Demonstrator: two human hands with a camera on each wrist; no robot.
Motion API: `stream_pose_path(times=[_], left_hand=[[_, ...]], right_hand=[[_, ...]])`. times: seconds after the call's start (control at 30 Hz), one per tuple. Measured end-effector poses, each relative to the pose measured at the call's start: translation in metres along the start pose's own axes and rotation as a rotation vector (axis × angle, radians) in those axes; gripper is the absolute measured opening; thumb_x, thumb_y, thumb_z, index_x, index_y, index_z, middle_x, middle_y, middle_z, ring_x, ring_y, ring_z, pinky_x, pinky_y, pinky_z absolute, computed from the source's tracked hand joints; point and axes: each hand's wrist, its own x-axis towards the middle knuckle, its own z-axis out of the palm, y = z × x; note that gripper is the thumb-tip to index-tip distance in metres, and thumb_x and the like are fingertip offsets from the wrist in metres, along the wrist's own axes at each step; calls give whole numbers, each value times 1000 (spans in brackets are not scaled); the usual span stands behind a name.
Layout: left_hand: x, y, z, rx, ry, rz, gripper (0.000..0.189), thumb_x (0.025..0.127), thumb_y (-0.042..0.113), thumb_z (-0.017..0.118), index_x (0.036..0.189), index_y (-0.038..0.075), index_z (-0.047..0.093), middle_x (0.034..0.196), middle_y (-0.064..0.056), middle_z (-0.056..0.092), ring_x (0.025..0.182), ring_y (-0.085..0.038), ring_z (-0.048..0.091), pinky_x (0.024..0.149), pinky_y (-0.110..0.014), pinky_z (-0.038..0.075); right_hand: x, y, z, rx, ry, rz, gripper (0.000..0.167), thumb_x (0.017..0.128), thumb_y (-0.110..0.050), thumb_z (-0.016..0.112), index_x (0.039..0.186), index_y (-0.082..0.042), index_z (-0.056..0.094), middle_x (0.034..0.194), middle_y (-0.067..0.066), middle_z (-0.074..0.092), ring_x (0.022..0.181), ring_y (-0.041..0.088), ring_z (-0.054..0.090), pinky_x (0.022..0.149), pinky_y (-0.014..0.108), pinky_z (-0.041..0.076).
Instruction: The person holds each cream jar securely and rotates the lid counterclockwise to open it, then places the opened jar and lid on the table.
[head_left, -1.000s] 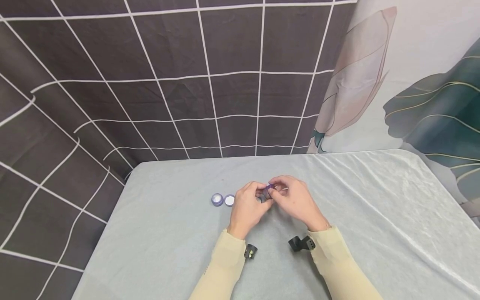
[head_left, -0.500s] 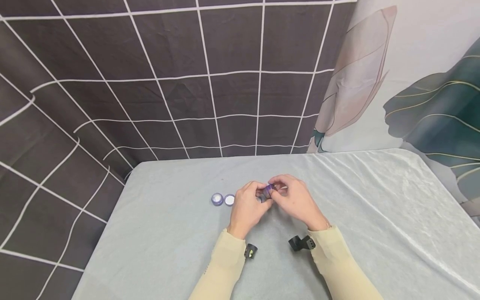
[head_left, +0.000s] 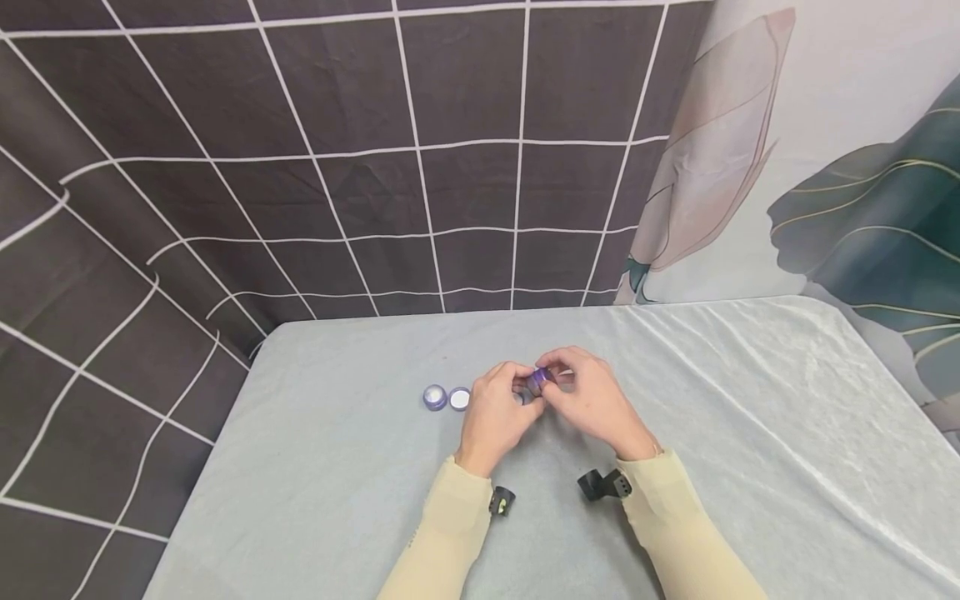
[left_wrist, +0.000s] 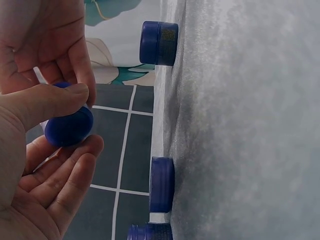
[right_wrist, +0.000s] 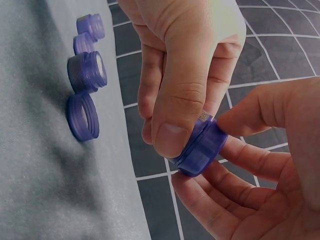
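Both hands meet over the table around one small purple screw-lid jar (head_left: 538,381). My left hand (head_left: 495,417) holds the jar's body; its thumb presses on the side in the right wrist view. My right hand (head_left: 592,398) pinches the lid end (right_wrist: 202,152) between thumb and fingers. In the left wrist view the jar's rounded blue end (left_wrist: 70,129) faces the camera under the left thumb. To the left on the cloth stand an open jar (head_left: 434,397) with a pale inside and a lid (head_left: 460,400) lying inside up.
Further along the row, partly behind my left hand in the head view, are another jar (right_wrist: 87,72) and another upturned lid (right_wrist: 82,117). A grey-blue cloth covers the table (head_left: 337,483). Dark gridded fabric (head_left: 360,192) hangs behind it, with a leaf-patterned curtain (head_left: 750,167) at the right.
The jar between the fingers has turned slightly, and more of its purple side shows. Both hands stay nearly in the same place; the things on the table have not moved.
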Motion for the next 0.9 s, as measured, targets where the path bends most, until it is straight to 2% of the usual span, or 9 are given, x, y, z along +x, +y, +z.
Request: stream_pose_path(times=[0.2, 0.3, 0.5, 0.67, 0.9], left_hand=[[0, -1, 1, -1, 0, 1, 35, 72, 14, 88, 103, 6, 72, 97, -3, 74, 81, -11, 70, 75, -21, 55], [1, -1, 1, -5, -5, -5, 35, 73, 14, 88, 103, 7, 72, 97, -3, 74, 81, -11, 70, 75, -21, 55], [1, -2, 3, -15, 9, 10, 34, 73, 18, 89, 101, 8, 72, 95, -1, 73, 81, -9, 70, 76, -21, 55], [0, -2, 4, 4, 20, 12, 34, 72, 20, 90, 99, 9, 73, 96, 0, 74, 83, -11, 70, 78, -24, 55], [0, -1, 3, 24, 17, 6, 36, 72, 21, 91, 100, 8, 73, 98, -1, 74, 84, -12, 70, 79, -26, 55]], right_hand=[[1, 1, -1, 6, -7, -19, 25, 82, 2, 64, 107, 2, 69, 104, 13, 68, 93, 27, 70, 86, 40, 58], [1, 0, -1, -3, -11, -10, 27, 84, -1, 66, 111, 2, 68, 106, 12, 68, 93, 26, 70, 86, 39, 57], [1, -2, -1, -26, 7, 72, 31, 92, -19, 70, 117, 0, 67, 106, 12, 71, 89, 24, 72, 81, 40, 59], [2, -1, -1, -68, 36, 124, 31, 94, -25, 68, 113, 0, 70, 98, 10, 74, 86, 22, 72, 78, 43, 57], [1, -2, 0, -69, 25, 178, 31, 96, -30, 66, 108, -2, 71, 93, 10, 76, 82, 20, 73, 72, 38, 57]])
